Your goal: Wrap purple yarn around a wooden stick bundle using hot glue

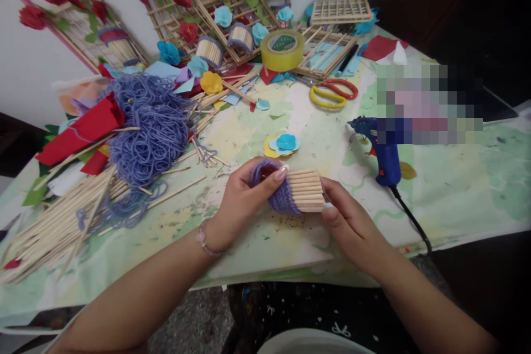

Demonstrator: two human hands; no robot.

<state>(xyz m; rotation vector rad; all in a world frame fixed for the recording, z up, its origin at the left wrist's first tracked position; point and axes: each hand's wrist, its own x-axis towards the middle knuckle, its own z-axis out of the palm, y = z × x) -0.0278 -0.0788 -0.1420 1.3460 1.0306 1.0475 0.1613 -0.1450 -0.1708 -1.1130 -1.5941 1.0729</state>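
A small pot made of wooden sticks lies sideways between my two hands, just above the table's front part. Purple yarn wraps its left end, around the opening. My left hand grips that yarn-covered end, thumb on top. At the other end, my right hand holds the stick base between thumb and fingers; some fingertips are hidden behind it. Right behind the pot lies a layered paper flower in blue and yellow. To the right is a blue hot glue gun with its black cord.
A tangled heap of purple yarn and many loose wooden sticks cover the left side. Scissors, a tape roll and a stick lattice lie at the back. Stick trellises with paper flowers lean on the wall.
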